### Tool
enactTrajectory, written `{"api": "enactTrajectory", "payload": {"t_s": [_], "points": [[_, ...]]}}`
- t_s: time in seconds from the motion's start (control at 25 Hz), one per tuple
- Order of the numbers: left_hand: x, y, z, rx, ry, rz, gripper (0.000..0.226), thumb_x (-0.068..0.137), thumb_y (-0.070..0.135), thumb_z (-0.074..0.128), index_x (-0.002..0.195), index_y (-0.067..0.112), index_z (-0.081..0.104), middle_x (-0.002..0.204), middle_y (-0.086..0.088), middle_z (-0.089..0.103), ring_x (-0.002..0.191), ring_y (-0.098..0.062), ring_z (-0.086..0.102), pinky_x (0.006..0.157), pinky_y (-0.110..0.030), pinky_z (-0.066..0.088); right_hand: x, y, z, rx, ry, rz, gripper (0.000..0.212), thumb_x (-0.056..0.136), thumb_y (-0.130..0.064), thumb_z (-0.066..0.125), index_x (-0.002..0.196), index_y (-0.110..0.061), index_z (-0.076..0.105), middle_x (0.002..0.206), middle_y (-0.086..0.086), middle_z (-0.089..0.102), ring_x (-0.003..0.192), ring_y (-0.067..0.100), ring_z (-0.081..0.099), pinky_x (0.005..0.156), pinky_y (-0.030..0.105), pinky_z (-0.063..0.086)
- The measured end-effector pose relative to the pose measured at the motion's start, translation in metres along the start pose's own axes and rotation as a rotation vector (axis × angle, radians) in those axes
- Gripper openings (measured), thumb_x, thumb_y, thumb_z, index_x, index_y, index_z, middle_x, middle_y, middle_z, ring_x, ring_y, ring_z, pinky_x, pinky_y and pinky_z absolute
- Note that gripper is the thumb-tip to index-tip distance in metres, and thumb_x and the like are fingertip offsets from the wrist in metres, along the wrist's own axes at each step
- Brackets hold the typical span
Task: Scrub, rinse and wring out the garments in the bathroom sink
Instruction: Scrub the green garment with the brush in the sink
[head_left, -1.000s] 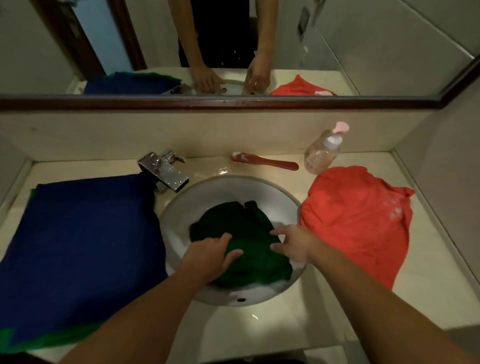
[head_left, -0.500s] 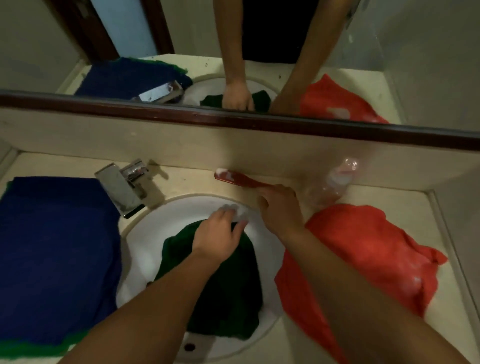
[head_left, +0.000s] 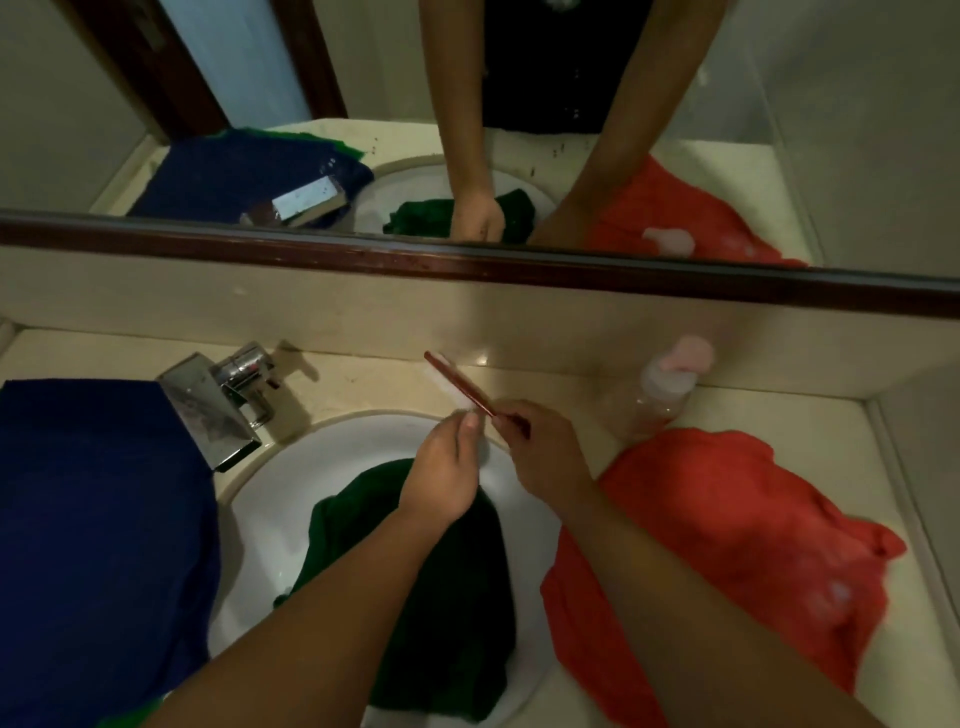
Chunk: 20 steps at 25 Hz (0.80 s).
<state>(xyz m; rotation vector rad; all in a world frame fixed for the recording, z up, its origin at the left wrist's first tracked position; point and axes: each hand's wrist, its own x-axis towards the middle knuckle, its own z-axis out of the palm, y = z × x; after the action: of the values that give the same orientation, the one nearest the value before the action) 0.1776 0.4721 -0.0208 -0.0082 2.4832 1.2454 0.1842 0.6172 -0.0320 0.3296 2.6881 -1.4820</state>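
At the far left a blue cloth (head_left: 93, 519) lies spread flat on the desk (head_left: 363, 384), with a strip of green showing under its near edge. Its right side runs up against the chrome tap (head_left: 218, 405), whose flat spout reaches out over the rim of the white sink (head_left: 291, 499).

The green garment (head_left: 447, 597) is in the sink, bunched in a dark heap that runs from the middle of the bowl down to the near rim.

My left forearm crosses over it, and my left grip (head_left: 441, 478) is raised above its far end, fingers curled upward. The fingertips meet the pale bristle side of the brush (head_left: 462, 387); I cannot tell whether they pinch it or only touch it.

The brush has a red handle and slants up and away towards the back wall, clear of the desk.

My right grip (head_left: 545, 457) is clamped on the lower end of that handle, just beside my left, over the far right part of the bowl.

Further right a clear bottle (head_left: 660, 395) with a pink cap stands against the back wall, blurred.

Just in front of it an orange garment (head_left: 727, 545) lies rumpled on the desk, its left edge at the sink's rim, with a few pale patches on the cloth.
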Motion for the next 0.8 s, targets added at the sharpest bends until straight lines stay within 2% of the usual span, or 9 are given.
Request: {"api": "enactTrajectory", "payload": {"t_s": [0.08,0.16,0.24,0.32,0.4,0.48,0.6,0.68,0.8], "points": [[-0.001,0.009,0.005,-0.268,-0.030,-0.091,0.046,0.110,0.042,0.028,0.117,0.013,0.063,0.111,0.001,0.068,0.107,-0.019,0.064,0.096,-0.036,0.049,-0.026,-0.012,-0.003,0.225,0.048,0.116,0.020,0.103,-0.014,0.058,0.102,-0.013,0.077,0.087,-0.001,0.075,0.076,0.009,0.065,0.072,0.024,0.050],[-0.006,0.015,0.003,-0.368,-0.038,-0.101,0.040,0.109,0.039,0.034,0.108,0.011,0.063,0.102,-0.006,0.070,0.095,-0.020,0.068,0.086,-0.041,0.055,-0.050,-0.026,-0.003,0.375,0.066,0.188,0.023,0.104,-0.014,0.055,0.097,-0.019,0.076,0.076,-0.006,0.073,0.065,0.008,0.064,0.064,0.026,0.051],[-0.015,0.025,-0.003,-0.367,-0.075,-0.058,0.034,0.108,0.039,0.040,0.110,0.012,0.061,0.099,-0.006,0.069,0.089,-0.015,0.067,0.072,-0.030,0.052,-0.069,-0.042,-0.005,0.451,0.065,0.208,0.025,0.105,-0.015,0.055,0.098,-0.029,0.074,0.077,-0.009,0.074,0.069,0.011,0.068,0.068,0.034,0.057],[-0.024,0.033,-0.007,-0.425,-0.133,-0.039,0.025,0.107,0.036,0.047,0.111,0.013,0.057,0.097,-0.005,0.069,0.083,-0.013,0.068,0.063,-0.024,0.050,-0.086,-0.049,-0.009,0.462,0.061,0.236,0.022,0.106,-0.017,0.055,0.106,-0.031,0.072,0.083,-0.009,0.074,0.075,0.012,0.070,0.069,0.035,0.060],[-0.032,0.041,-0.010,-0.495,-0.257,-0.022,0.015,0.106,0.029,0.051,0.107,0.014,0.053,0.090,-0.007,0.069,0.069,-0.014,0.067,0.054,-0.026,0.050,-0.100,-0.050,-0.028,0.262,0.200,0.164,0.017,0.103,-0.021,0.059,0.101,-0.030,0.073,0.080,-0.013,0.072,0.073,0.004,0.066,0.068,0.029,0.055],[-0.035,0.047,-0.010,-0.428,-0.397,0.017,0.013,0.106,0.026,0.051,0.105,0.014,0.051,0.085,-0.008,0.067,0.057,-0.014,0.062,0.046,-0.026,0.044,-0.106,-0.052,-0.062,0.027,0.431,0.076,0.014,0.100,-0.021,0.063,0.097,-0.023,0.076,0.084,-0.014,0.070,0.077,0.002,0.061,0.074,0.027,0.049],[-0.036,0.067,-0.010,-0.245,-0.553,0.083,0.022,0.106,0.031,0.051,0.116,0.011,0.051,0.089,-0.008,0.068,0.049,-0.015,0.057,0.040,-0.023,0.040,-0.103,-0.060,-0.123,-0.221,0.691,0.032,0.016,0.099,-0.019,0.063,0.103,-0.015,0.077,0.094,0.004,0.073,0.091,0.022,0.060,0.084,0.034,0.042],[-0.037,0.082,-0.006,-0.175,-0.563,0.149,0.028,0.105,0.035,0.052,0.124,0.015,0.050,0.091,-0.008,0.068,0.047,-0.015,0.053,0.038,-0.022,0.039,-0.090,-0.064,-0.153,-0.281,0.717,0.032,0.019,0.099,-0.018,0.062,0.109,-0.013,0.077,0.104,0.008,0.074,0.100,0.029,0.060,0.093,0.038,0.042],[-0.031,0.104,0.005,-0.137,-0.492,0.235,0.029,0.104,0.038,0.053,0.131,0.027,0.052,0.084,-0.008,0.063,0.041,-0.012,0.048,0.037,-0.022,0.039,-0.067,-0.065,-0.174,-0.258,0.620,0.045,0.023,0.098,-0.022,0.066,0.112,-0.010,0.078,0.114,0.012,0.074,0.110,0.030,0.063,0.100,0.038,0.044]]}}
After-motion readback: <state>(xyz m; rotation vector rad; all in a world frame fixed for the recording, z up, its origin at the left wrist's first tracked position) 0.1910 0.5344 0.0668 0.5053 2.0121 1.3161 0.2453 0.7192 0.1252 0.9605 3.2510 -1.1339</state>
